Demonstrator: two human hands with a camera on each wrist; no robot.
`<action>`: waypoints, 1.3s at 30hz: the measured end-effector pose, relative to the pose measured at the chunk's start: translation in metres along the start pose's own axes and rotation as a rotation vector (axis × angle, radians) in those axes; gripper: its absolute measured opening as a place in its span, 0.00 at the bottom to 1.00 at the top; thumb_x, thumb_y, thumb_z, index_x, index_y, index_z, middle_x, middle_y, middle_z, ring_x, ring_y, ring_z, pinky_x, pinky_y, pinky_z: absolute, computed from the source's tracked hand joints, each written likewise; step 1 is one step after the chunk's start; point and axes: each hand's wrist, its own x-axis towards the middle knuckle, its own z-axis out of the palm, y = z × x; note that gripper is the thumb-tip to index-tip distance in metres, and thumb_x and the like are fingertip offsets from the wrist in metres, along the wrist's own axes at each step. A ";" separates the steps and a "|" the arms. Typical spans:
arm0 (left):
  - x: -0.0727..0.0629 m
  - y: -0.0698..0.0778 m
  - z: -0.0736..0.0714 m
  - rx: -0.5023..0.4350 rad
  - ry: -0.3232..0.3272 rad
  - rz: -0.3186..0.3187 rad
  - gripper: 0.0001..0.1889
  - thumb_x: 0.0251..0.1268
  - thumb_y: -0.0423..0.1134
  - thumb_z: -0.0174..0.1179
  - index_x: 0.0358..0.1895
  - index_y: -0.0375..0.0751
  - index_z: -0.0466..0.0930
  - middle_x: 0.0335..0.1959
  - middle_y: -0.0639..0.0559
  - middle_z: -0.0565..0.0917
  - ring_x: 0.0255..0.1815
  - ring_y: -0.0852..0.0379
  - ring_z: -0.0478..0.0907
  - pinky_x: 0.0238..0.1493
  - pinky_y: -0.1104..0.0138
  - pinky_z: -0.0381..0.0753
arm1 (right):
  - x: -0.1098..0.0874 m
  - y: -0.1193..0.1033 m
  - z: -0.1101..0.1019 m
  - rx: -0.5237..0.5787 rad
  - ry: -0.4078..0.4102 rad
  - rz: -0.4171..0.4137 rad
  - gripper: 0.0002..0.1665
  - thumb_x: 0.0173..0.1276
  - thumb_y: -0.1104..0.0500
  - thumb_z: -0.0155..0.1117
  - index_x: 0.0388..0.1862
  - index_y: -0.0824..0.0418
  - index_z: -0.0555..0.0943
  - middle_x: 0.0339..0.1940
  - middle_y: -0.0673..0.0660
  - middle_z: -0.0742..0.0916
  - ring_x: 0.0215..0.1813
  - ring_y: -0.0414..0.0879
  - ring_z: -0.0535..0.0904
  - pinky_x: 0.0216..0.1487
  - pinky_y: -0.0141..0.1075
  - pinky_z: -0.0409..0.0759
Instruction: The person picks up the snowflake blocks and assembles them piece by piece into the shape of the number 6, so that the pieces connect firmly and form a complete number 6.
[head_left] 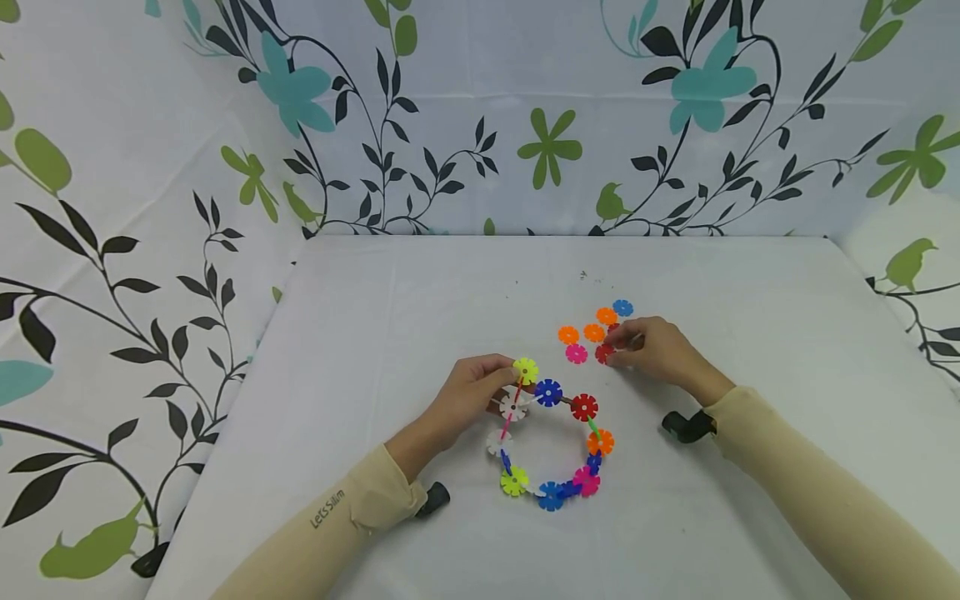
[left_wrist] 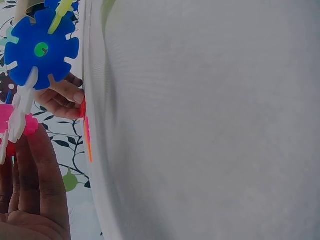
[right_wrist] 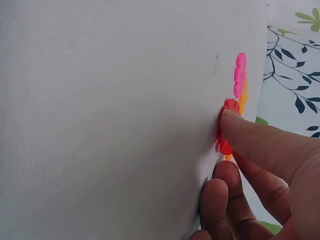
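Inward from the far edge of the table [head_left: 420, 300] — found disc ring [head_left: 548, 392], gripped by left hand [head_left: 468, 390] on side facing far left corner; nearer far edge, noted loose discs [head_left: 593, 333] — red disc [head_left: 603, 354] pinched by right hand [head_left: 662, 353].

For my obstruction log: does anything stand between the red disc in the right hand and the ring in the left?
Partly: the pink disc lies on the table between the red disc and the far yellow disc of the ring. Toward the ring's nearest part, nothing visible intervenes.
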 end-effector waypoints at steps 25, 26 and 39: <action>0.001 -0.001 0.001 0.030 -0.044 0.000 0.15 0.78 0.43 0.55 0.54 0.37 0.84 0.45 0.45 0.88 0.38 0.54 0.81 0.41 0.63 0.85 | -0.008 -0.056 0.007 0.401 -0.092 -0.264 0.10 0.71 0.60 0.68 0.50 0.58 0.85 0.46 0.54 0.87 0.45 0.52 0.85 0.52 0.49 0.84; 0.001 -0.001 0.001 0.035 -0.045 0.000 0.15 0.78 0.43 0.55 0.54 0.37 0.84 0.45 0.45 0.88 0.38 0.54 0.81 0.41 0.63 0.85 | -0.009 -0.059 0.007 0.409 -0.095 -0.274 0.09 0.71 0.60 0.68 0.49 0.58 0.85 0.46 0.54 0.87 0.45 0.53 0.86 0.52 0.50 0.84; 0.001 0.000 0.002 0.039 -0.049 -0.013 0.15 0.78 0.43 0.56 0.55 0.36 0.83 0.46 0.41 0.87 0.37 0.53 0.82 0.42 0.64 0.84 | -0.010 -0.074 0.011 0.441 -0.152 -0.370 0.07 0.72 0.59 0.67 0.47 0.57 0.85 0.43 0.52 0.89 0.47 0.57 0.86 0.50 0.55 0.83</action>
